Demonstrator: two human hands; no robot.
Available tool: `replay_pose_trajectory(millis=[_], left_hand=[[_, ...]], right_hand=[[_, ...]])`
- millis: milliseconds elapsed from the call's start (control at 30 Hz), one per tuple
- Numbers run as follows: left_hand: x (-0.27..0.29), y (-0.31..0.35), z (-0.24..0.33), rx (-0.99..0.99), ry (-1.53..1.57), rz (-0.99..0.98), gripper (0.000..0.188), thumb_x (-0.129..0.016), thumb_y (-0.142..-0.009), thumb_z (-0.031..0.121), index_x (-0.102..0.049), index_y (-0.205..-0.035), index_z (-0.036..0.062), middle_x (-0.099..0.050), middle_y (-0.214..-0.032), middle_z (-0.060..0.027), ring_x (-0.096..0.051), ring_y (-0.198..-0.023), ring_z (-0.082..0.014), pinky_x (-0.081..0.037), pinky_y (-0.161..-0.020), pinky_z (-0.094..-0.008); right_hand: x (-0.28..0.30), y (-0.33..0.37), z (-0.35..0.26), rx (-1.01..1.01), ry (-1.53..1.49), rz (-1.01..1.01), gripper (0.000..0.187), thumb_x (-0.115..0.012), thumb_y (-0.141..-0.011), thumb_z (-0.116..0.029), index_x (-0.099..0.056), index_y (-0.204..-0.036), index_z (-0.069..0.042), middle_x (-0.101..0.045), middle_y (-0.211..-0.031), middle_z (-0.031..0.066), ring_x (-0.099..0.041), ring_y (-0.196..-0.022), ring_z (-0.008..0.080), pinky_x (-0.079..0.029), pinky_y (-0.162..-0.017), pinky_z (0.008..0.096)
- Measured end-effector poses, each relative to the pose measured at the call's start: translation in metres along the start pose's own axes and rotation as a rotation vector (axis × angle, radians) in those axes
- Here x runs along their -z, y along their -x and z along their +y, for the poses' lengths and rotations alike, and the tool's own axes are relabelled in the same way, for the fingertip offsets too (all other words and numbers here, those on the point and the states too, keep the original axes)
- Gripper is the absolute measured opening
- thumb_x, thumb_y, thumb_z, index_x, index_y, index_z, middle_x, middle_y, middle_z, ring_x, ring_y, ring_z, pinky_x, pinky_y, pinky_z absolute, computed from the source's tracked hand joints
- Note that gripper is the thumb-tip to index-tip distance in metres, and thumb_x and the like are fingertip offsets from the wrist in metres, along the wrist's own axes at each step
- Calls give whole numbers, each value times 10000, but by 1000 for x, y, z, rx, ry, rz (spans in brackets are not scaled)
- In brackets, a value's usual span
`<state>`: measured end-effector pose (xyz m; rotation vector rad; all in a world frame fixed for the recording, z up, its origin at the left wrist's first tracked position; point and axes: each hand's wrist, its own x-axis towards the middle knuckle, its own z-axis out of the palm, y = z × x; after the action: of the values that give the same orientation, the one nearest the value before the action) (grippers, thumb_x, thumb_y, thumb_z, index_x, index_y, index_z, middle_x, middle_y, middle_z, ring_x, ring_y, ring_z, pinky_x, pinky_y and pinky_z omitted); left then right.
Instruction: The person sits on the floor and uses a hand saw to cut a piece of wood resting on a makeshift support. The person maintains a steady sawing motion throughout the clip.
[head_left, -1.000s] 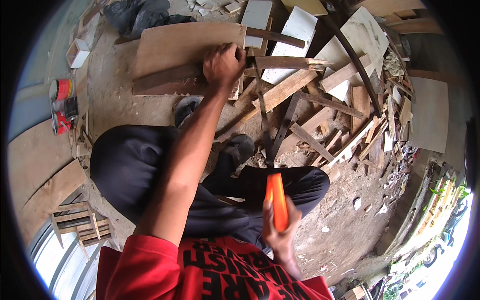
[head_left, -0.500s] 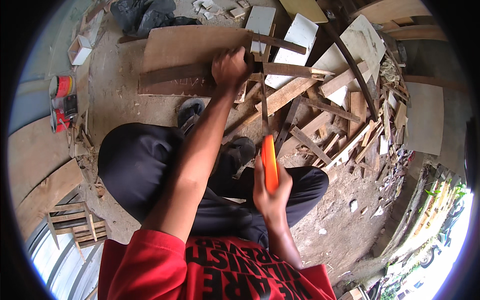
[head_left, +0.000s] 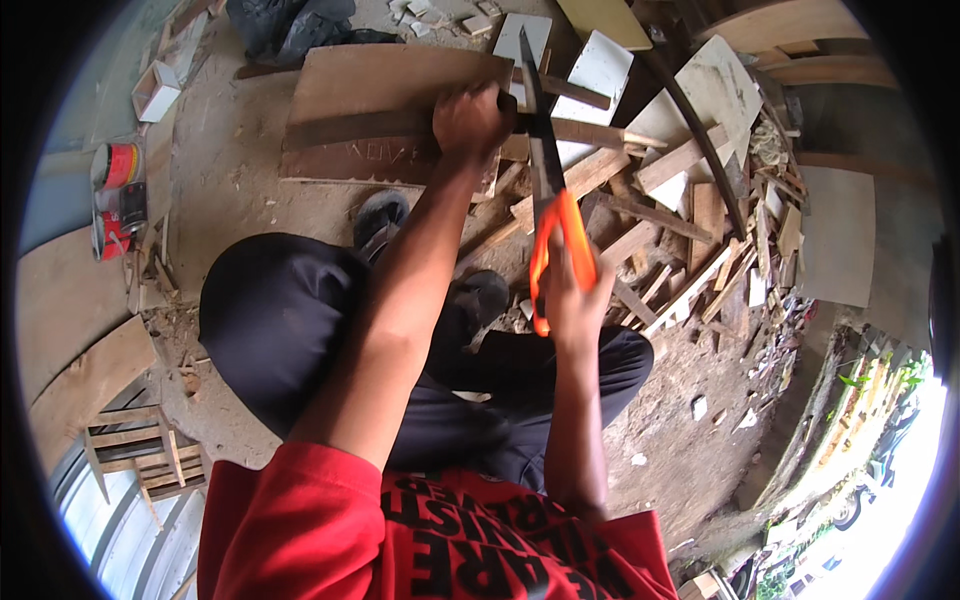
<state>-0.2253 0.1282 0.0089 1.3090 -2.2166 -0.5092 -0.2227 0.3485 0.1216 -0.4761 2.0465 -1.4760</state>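
Observation:
A handsaw with an orange handle (head_left: 566, 222) is gripped in my right hand (head_left: 577, 295), fingers wrapped round the handle. Its blade (head_left: 543, 135) points away from me, its broad side partly turned up, and crosses a dark wooden strip (head_left: 365, 130). That strip lies sideways over a brown plywood board (head_left: 400, 75). Just left of the blade, my left hand (head_left: 470, 118) is closed over the strip and presses it down. Right of the blade a length of wood with a splintered end (head_left: 600, 134) continues in line. Whether the teeth touch the wood, I cannot tell.
Wood offcuts (head_left: 690, 225) pile up at the right, with white panels (head_left: 590, 85) behind. A black plastic bag (head_left: 290, 25) lies at the far left. Red and black cans (head_left: 118, 165) stand at the left wall. My bent knees (head_left: 280, 330) are close below the board.
My right hand and the saw have moved forward and slightly right. The blade has tilted, showing more of its side. My left hand stays on the strip; the whole view has shifted slightly.

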Motion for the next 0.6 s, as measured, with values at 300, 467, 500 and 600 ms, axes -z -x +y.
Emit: replay_pose_trajectory(millis=[300, 467, 500, 600], left_hand=[[-4, -1, -9, -79, 10, 23, 321, -474, -891, 345, -679, -875, 99, -708, -917, -139, -666, -912, -347, -496, -850, -471], [10, -6, 9, 88, -46, -163, 331, -494, -877, 357, -699, -895, 98, -715, -953, -132, -674, -923, -338, -471, -930, -457], [12, -7, 10, 127, -59, -188, 328, -497, -876, 357, -699, -890, 99, -716, -954, -128, -673, -923, -339, -472, -928, -457], [9, -13, 6, 90, -83, -147, 319, -514, -868, 363, -698, -881, 102, -717, -956, -118, -673, -915, -332, -471, -917, -456]], right_hand=[[10, 50, -4, 7, 96, -25, 275, -615, -967, -229, -662, -979, 41, -568, -671, -20, -491, -615, 46, -387, -536, 228], [-23, -42, -24, 76, 217, 19, 415, -652, -925, -349, -610, -751, 26, -509, -575, 44, -438, -536, 98, -379, -500, 317], [-24, -35, -19, 101, 195, 22, 405, -651, -924, -317, -596, -744, 42, -506, -557, 84, -434, -535, 114, -393, -507, 339], [-5, 16, 2, 32, 102, -25, 341, -642, -944, -258, -590, -789, 42, -537, -597, 65, -471, -564, 99, -404, -511, 311]])
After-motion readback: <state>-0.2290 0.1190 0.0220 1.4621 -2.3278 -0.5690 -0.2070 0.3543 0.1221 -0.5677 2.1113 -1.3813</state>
